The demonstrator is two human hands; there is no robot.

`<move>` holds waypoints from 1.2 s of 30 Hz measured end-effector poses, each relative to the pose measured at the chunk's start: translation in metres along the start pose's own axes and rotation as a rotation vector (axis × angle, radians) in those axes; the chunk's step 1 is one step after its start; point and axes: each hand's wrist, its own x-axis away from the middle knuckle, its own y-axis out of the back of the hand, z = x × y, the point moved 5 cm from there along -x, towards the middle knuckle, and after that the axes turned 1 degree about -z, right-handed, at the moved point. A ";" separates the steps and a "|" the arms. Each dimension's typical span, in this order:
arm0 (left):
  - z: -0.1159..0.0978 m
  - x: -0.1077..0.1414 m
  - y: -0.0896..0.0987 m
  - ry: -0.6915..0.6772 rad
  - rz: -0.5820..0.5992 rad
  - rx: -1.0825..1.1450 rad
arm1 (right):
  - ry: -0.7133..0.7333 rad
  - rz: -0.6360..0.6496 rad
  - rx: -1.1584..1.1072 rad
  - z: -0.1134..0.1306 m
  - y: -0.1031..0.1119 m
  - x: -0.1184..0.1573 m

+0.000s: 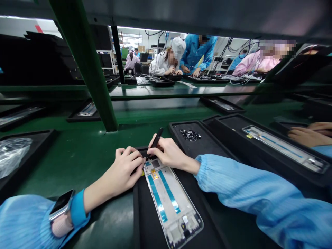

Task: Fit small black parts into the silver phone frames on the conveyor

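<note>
A silver phone frame (172, 200) with two blue strips and an orange flex piece lies slanted in a black tray (145, 221). My right hand (169, 152) is closed around a black pen-like tool (157, 138), its lower end at the top edge of the frame. My left hand (124, 171) touches the frame's top left corner with bent fingers pressed together; whatever they may pinch there is too small to make out. A yellow tab shows beside the left fingertips.
Small black and silver parts (190, 135) are heaped in a tray behind my right hand. Another tray at right holds a phone frame (280, 143). Plastic bag (14, 154) at left. A green post (88, 69) rises ahead. Another person's hands are at far right; people work behind.
</note>
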 end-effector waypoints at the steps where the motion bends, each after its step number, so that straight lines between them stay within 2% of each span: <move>1: 0.000 0.000 0.000 0.002 -0.001 0.007 | 0.044 0.000 0.050 0.003 -0.001 0.000; 6: -0.002 -0.003 -0.002 0.030 -0.031 0.061 | 0.231 0.077 0.219 0.016 -0.008 -0.001; 8: 0.000 -0.004 -0.004 0.053 -0.031 0.080 | 0.209 0.059 0.210 0.016 -0.006 -0.001; 12: 0.004 -0.003 -0.006 0.096 -0.054 0.116 | 0.033 -0.038 0.025 0.007 0.003 0.000; 15: 0.006 -0.003 -0.005 0.117 -0.058 0.134 | -0.027 -0.045 -0.022 0.002 0.005 0.001; 19: 0.006 -0.003 -0.005 0.131 -0.042 0.145 | 0.009 -0.044 0.042 0.003 0.004 0.001; 26: 0.005 -0.004 -0.005 0.094 -0.032 0.140 | 0.232 -0.030 0.197 0.015 0.000 0.002; 30: 0.008 -0.004 -0.006 0.104 -0.026 0.128 | 0.165 -0.063 0.173 0.009 0.001 0.002; 33: 0.008 -0.005 -0.004 0.109 -0.046 0.125 | 0.175 -0.064 0.173 0.010 0.001 0.002; 36: 0.008 -0.005 -0.003 0.114 -0.055 0.138 | 0.082 -0.089 0.044 0.008 0.003 0.002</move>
